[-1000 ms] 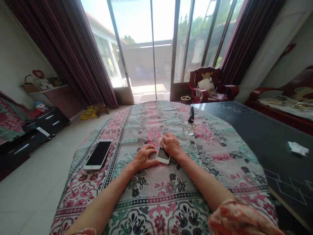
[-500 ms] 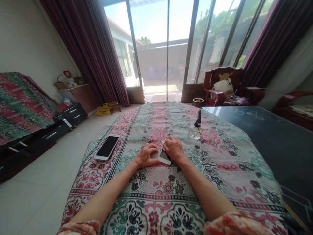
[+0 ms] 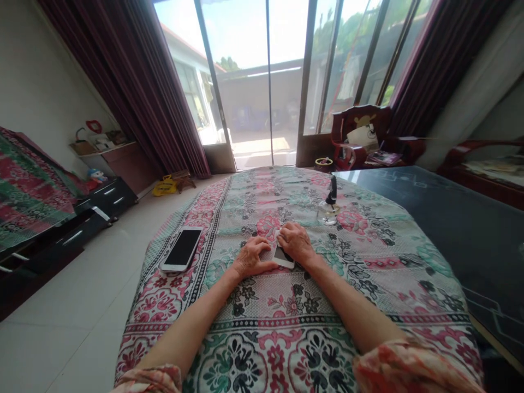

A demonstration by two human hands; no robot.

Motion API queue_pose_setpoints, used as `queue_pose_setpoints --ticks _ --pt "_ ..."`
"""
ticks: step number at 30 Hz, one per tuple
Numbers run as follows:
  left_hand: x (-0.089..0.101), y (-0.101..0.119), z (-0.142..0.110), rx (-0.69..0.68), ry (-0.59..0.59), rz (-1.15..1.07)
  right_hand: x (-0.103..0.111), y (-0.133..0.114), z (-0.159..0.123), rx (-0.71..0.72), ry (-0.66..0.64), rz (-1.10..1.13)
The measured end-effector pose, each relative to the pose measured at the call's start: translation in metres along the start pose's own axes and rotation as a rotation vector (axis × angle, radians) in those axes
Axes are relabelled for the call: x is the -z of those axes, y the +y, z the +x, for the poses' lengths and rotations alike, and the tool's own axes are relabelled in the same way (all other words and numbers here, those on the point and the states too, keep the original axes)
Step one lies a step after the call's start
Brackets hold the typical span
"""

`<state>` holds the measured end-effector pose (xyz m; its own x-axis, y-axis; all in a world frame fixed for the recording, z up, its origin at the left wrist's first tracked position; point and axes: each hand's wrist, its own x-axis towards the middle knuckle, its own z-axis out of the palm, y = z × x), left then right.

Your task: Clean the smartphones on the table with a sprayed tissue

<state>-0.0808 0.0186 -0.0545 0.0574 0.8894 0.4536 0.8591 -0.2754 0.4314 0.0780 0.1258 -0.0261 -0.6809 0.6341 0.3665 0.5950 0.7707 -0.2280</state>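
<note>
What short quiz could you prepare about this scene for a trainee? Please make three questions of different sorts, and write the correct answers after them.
1. Where is the yellow bag?
A: on the chair
B: on the floor
C: on the table

2. True or false: one phone lies to the left of the left hand, apart from it.

3. Which hand partly covers the screen of the other phone?

Key:
1. B
2. True
3. The right hand
</note>
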Motion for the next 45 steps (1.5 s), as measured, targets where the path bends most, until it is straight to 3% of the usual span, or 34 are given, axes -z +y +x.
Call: queue_pose_setpoints --ticks 9,19,30,34,45 --pt "-0.002 0.000 -0.001 -0.009 0.000 -0.039 0.001 -0.014 -0.009 -0.041 -0.004 -0.061" --pt "-0.004 0.001 -0.001 -0.017 0.030 -0.041 0.013 -0.027 -0.053 0.088 -0.034 0.038" --pt "0.004 0.005 -0.001 -0.056 -0.010 -0.047 0.003 0.001 0.007 -0.018 -0.024 -0.083" --pt "0.006 0.004 -0.002 -0.068 -0.035 -0.049 -0.001 0.002 0.015 -0.057 -0.015 -0.093" --pt "0.002 0.000 -0.004 -0.078 -0.032 -0.076 0.013 -0.024 -0.049 0.169 -0.040 0.071"
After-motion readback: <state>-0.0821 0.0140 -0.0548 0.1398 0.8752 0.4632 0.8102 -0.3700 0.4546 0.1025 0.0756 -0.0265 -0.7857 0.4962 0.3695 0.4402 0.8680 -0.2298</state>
